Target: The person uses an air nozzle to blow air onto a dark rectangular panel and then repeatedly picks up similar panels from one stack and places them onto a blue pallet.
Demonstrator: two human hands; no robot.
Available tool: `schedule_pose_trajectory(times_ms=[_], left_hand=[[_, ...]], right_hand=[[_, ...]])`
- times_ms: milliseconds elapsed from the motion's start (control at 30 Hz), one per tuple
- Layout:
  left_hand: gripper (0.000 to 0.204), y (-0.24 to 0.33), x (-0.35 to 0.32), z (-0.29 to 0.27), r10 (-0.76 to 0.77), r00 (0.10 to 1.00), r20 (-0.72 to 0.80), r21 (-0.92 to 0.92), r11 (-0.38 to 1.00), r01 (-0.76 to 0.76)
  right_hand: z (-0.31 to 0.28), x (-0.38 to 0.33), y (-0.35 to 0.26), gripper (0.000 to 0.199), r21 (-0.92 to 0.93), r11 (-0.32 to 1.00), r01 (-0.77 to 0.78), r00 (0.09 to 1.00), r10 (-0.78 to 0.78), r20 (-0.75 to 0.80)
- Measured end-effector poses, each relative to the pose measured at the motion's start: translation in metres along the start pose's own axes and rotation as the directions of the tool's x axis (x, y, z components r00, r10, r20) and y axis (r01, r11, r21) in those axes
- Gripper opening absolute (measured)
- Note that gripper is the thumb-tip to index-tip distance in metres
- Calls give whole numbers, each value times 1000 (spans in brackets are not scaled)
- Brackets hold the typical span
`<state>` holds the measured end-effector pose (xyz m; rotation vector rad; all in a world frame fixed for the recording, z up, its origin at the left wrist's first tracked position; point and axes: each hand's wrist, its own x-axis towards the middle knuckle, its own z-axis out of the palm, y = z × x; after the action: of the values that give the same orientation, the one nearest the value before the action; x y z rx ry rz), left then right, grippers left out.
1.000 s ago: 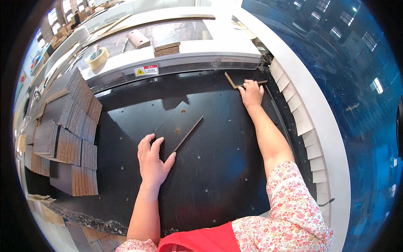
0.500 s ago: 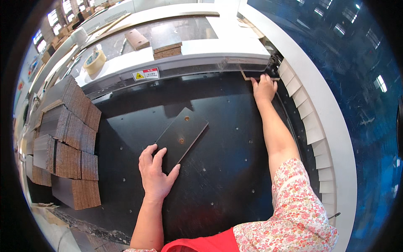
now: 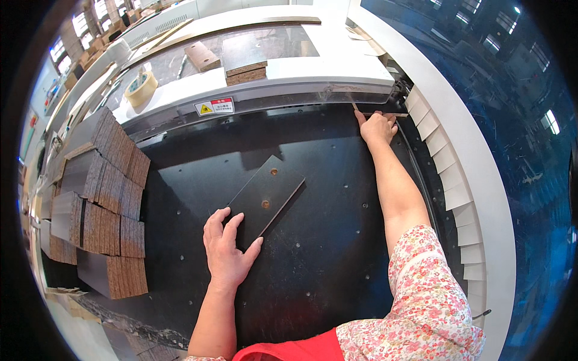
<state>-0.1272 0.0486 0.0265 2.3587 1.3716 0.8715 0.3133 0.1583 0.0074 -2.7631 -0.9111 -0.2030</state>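
My left hand (image 3: 229,248) grips the near end of a dark flat board (image 3: 266,191), fingers along its left edge and thumb at its right edge. The board lies slanted on the black table, and two round brown-rimmed holes show in its face. At the far right, my right hand (image 3: 378,127) is closed on another thin board (image 3: 397,114), against the machine's front beam. Only a pale edge of that second board shows; the rest is hidden by the beam and my hand.
Stacks of dark-faced particleboard pieces (image 3: 123,240) stand at the left. Beyond the white beam (image 3: 328,72) lie a tape roll (image 3: 141,89), a brown board piece (image 3: 201,57) and a small stack of boards (image 3: 245,71). White overlapping flaps (image 3: 448,177) line the right side.
The whole view has shifted slightly. My right hand's fingers have moved a little along the board at the beam. My left hand and its board stay in place on the table.
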Motion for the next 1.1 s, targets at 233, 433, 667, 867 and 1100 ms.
schedule_pose_trajectory(times_ms=[233,433,667,867,1100], left_hand=[[58,-1,1,2,22,1000,-16,2,1000,-22],[59,-3,1,2,33,999,-12,18,999,-33],[58,-1,1,0,33,999,-22,-4,999,-33],[57,-1,1,0,26,999,-27,-13,1000,-26],[55,-7,-3,5,57,996,-68,24,998,-55]], right_hand=[[-6,-1,1,87,-7,1000,-1,999,1,40],[-6,0,0,87,-13,1000,-8,999,8,37],[-10,-2,1,89,42,999,-11,998,8,65],[-13,-12,1,92,46,999,8,999,-9,34],[-10,-78,5,81,117,954,275,961,-277,4]])
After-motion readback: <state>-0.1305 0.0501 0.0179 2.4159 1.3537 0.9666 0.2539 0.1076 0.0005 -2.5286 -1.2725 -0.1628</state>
